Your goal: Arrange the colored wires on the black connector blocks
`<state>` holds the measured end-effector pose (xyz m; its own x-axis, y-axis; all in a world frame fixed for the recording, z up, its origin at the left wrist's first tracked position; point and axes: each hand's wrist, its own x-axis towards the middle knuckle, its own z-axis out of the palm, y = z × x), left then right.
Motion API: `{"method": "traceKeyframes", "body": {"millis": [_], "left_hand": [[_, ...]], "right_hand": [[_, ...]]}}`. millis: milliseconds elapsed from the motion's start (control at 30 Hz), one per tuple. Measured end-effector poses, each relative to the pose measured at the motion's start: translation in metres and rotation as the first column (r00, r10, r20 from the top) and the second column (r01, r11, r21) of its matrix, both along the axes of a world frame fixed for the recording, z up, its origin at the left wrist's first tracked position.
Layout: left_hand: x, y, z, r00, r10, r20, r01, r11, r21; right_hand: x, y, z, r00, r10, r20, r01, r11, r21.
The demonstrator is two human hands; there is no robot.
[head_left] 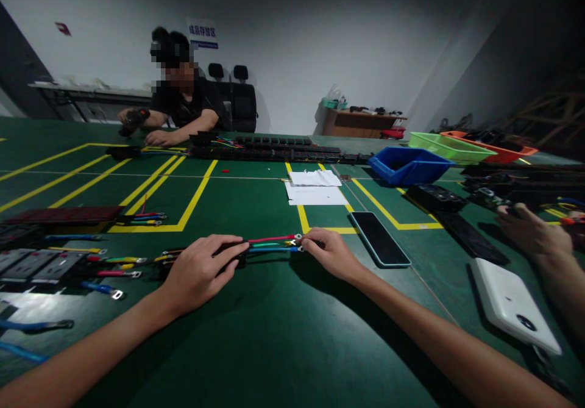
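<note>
My left hand (205, 268) is closed over a black wired part (241, 260) lying on the green table, hiding most of it. Red, green and blue wires (269, 245) run out of this part to the right and end in metal cable lugs. At those ends my right hand (326, 250) pinches one cable lug (294, 243) between thumb and fingers; the fingertips partly cover it. Beside my left arm lies a power strip with sockets (43, 268), its blue, red, green and yellow wires also tipped with lugs.
A phone (380, 239), white power bank (514, 304) and black box (436, 197) lie to the right. Papers (315, 194) and a blue bin (409, 165) are farther back. A co-worker's hand (534, 231) reaches in at right. Another person (185, 97) sits across, holding a dark tool (133, 121).
</note>
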<state>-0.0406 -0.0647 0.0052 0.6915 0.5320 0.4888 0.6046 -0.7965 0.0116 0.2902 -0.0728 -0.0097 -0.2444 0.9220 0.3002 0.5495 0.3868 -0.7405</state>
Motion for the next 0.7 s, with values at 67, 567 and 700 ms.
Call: {"method": "traceKeyframes", "body": {"millis": [67,567,700], "left_hand": [[0.0001,0.0000,-0.0001,1.000,0.000,0.000,0.000,1.000,-0.002],[0.0020,0.0000,0.0013,1.000,-0.001,0.006,0.001,1.000,0.001],[0.0014,0.0004,0.0009,1.000,-0.003,0.008,0.003,1.000,0.005]], "right_hand": [[0.0003,0.0000,-0.0002,1.000,-0.012,0.002,0.012,1.000,0.003],[0.0021,-0.0076,0.0043,0.982,0.044,-0.182,-0.050,0.998,-0.029],[0.0012,-0.0078,0.0042,0.982,0.001,-0.191,-0.006,1.000,-0.027]]}}
